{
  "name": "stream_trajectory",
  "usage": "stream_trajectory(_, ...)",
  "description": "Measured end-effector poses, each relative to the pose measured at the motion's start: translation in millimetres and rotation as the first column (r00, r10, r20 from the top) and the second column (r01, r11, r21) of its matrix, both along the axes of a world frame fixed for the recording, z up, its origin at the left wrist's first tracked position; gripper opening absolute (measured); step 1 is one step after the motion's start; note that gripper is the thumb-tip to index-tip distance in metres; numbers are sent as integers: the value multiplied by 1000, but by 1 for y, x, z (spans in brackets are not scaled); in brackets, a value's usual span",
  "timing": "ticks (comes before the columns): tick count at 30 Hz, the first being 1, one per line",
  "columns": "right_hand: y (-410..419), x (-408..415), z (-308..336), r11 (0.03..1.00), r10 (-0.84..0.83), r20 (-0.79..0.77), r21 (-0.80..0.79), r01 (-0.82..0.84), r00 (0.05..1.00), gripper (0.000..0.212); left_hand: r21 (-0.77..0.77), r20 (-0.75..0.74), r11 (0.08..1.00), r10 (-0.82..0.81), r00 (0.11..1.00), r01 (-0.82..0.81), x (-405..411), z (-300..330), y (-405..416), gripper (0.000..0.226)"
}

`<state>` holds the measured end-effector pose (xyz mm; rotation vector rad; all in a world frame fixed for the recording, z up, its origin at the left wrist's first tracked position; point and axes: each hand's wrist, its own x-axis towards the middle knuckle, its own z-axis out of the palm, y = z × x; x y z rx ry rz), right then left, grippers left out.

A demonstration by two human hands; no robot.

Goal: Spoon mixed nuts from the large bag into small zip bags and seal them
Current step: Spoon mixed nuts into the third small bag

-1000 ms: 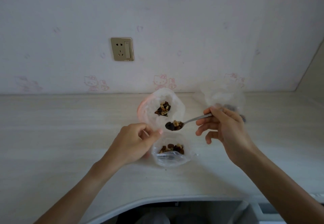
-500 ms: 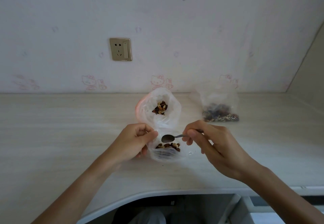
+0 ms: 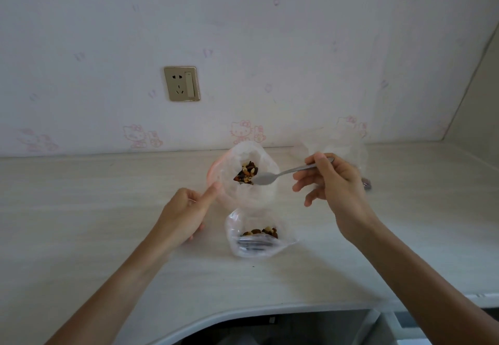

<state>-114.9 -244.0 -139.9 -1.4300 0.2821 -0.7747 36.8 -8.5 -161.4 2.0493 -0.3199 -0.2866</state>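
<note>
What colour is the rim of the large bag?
Pinkish-orange on the large bag, along its left rim, seen in the head view.

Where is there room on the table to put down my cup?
The table is bare to the left, from the left hand out to the edge. There is also bare room right of the right hand. The middle is crowded: large bag, small zip bag and spoon sit close together.
</note>
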Motion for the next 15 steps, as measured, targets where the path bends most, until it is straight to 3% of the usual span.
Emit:
stream_trajectory(3,-10,25,-1,995,-53,-90,74,59,995,31,39,-11,999,31,999,-30,14,4,-11,95)
stream_trajectory(8,-14,63,-9,1000,-5,-301,16,10,954,34,72,-49,997,-26,998,29,30,11,-39,99)
stream_trajectory(15,-19,85,-18,1000,29,-298,12,-26,954,31,27,26,1000,-11,1000,11,28,-4,-65,67)
